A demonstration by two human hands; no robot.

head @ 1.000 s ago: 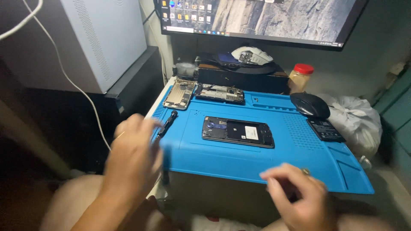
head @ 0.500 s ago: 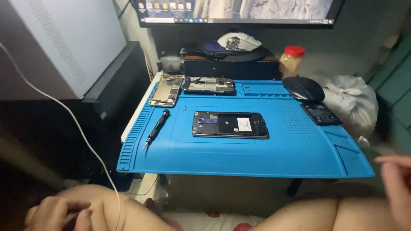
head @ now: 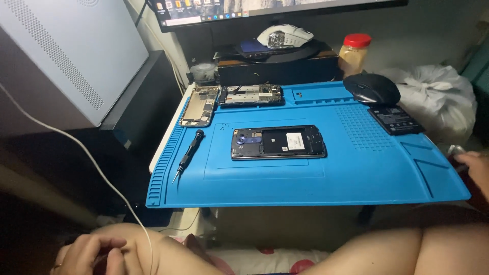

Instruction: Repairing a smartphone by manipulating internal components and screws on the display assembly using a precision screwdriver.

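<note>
the left hand (head: 89, 254) sits low at the bottom left, off the surface, resting on the person's knee. its fingers are curled loosely inward; whether its grip has hold of anything i cannot tell. a white cable (head: 97, 170) runs down just to the right of that hand, close to its fingers.

up and to the right of the left hand, well apart from it, a blue mat (head: 356, 173) covers the surface. a black screwdriver (head: 187, 155) lies near the mat's left edge, tip pointing toward the person. beyond it lie a bare phone frame (head: 199, 105) and a phone circuit board (head: 250, 94), side by side. in the middle of the mat lies an opened phone (head: 278, 142), back cover off, flat and lengthwise, between the two hands and touched by neither.

farther right, a black mouse (head: 371, 88) and a flat black battery (head: 396, 119) rest at the mat's far right corner, up and to the left of the right hand.

the right hand (head: 476, 170) shows only partly at the right edge, just beside the mat's right end. its grip is pinched on a small silvery thing (head: 455, 150) that peeks out above the fingers; what it is i cannot tell.
</note>
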